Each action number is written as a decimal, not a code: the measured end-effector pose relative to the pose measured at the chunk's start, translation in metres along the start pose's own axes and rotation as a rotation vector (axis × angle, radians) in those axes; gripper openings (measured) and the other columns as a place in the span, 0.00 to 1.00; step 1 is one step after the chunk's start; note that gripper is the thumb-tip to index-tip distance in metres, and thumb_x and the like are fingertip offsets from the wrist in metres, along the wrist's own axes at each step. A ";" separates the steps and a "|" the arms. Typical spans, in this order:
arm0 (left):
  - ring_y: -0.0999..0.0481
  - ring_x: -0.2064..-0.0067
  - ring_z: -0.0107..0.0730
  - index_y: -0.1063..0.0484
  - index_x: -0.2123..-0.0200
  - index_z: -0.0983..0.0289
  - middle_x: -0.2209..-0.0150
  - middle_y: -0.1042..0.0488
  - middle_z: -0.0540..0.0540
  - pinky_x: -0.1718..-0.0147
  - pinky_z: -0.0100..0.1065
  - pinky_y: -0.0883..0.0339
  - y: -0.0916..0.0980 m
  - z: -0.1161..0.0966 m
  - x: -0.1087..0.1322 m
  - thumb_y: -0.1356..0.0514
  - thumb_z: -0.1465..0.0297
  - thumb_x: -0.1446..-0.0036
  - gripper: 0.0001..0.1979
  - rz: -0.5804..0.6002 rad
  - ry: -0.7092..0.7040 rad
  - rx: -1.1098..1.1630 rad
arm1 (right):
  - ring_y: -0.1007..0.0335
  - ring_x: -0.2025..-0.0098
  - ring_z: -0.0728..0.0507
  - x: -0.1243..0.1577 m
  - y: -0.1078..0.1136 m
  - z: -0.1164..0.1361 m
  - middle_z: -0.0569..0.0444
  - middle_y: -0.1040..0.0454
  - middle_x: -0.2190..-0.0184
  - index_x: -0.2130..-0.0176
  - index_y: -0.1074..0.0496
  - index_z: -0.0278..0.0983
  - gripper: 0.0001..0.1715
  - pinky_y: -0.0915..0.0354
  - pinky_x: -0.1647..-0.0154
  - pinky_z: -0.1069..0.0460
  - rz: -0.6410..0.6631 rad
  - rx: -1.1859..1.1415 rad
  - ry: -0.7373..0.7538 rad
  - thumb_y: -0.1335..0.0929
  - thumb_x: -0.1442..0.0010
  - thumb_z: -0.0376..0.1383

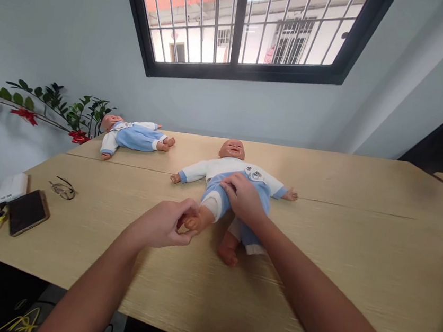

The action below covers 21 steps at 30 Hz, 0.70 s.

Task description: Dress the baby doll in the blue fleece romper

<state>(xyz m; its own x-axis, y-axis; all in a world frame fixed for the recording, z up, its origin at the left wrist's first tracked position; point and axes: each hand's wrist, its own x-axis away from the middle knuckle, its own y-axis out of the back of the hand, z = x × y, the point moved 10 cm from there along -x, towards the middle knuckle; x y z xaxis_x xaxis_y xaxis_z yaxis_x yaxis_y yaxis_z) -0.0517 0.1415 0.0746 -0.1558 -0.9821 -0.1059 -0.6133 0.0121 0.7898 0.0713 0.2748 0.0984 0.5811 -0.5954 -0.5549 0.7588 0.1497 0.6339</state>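
Doll (231, 178), supine, mid-tabletop (356, 245). Left hand (164, 224): grip pinching doll's foot (193, 221). Right hand (244, 196): fingers spread flat on blue trousers (218, 193). Risk: hard pull on foot may drag doll nearward. Second doll (135, 136) far left.

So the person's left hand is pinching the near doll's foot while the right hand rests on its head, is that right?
Not quite. In the head view the right hand rests on the near doll at its blue trousers, around the waist and thigh, not on its head, which lies uncovered nearer the window. The rest holds: the left hand pinches the doll's foot.
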 end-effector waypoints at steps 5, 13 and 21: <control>0.31 0.72 0.30 0.34 0.59 0.58 0.70 0.27 0.46 0.72 0.30 0.44 0.003 0.005 0.000 0.35 0.65 0.47 0.14 -0.030 0.007 -0.019 | 0.30 0.57 0.40 0.002 0.005 0.004 0.49 0.26 0.61 0.63 0.27 0.39 0.12 0.35 0.53 0.44 -0.038 0.068 0.016 0.37 0.29 0.38; 0.28 0.70 0.33 0.35 0.58 0.58 0.68 0.24 0.47 0.70 0.32 0.41 0.010 0.006 0.000 0.36 0.64 0.46 0.14 -0.106 0.006 -0.054 | 0.31 0.61 0.41 0.024 -0.009 0.068 0.51 0.25 0.63 0.62 0.28 0.40 0.08 0.40 0.61 0.47 0.156 0.227 0.256 0.32 0.33 0.41; 0.25 0.68 0.35 0.35 0.61 0.58 0.67 0.23 0.48 0.68 0.34 0.39 -0.001 0.010 -0.001 0.34 0.65 0.47 0.14 -0.028 0.033 -0.014 | 0.34 0.67 0.43 0.031 -0.022 0.081 0.51 0.24 0.67 0.67 0.28 0.39 0.14 0.46 0.66 0.47 0.297 0.280 0.220 0.36 0.30 0.34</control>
<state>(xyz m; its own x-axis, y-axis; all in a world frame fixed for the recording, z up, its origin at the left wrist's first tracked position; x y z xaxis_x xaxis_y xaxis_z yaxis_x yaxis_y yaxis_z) -0.0583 0.1441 0.0677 -0.1127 -0.9877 -0.1086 -0.6060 -0.0183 0.7953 0.0490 0.1889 0.1114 0.8326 -0.3732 -0.4092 0.4589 0.0511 0.8870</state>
